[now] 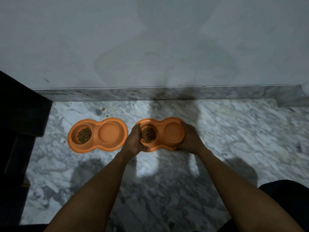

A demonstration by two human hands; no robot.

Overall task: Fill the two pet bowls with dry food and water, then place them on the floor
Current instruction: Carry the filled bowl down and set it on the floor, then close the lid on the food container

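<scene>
Hands [133, 141] [191, 139] around right orange bowl [173, 133]

both bare forearms stretched forward and down, pretty much parallel, left hand [134, 141] curled round the left end of the orange double bowl [160, 131], right hand [191, 139] gripping the right end, thumbs on the near edge

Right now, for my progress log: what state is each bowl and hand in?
Left double bowl: on floor, untouched, kibble in left cup.
Right double bowl: held at both ends, kibble in left cup.
Left hand: grips its left end.
Right hand: grips its right end.
</scene>
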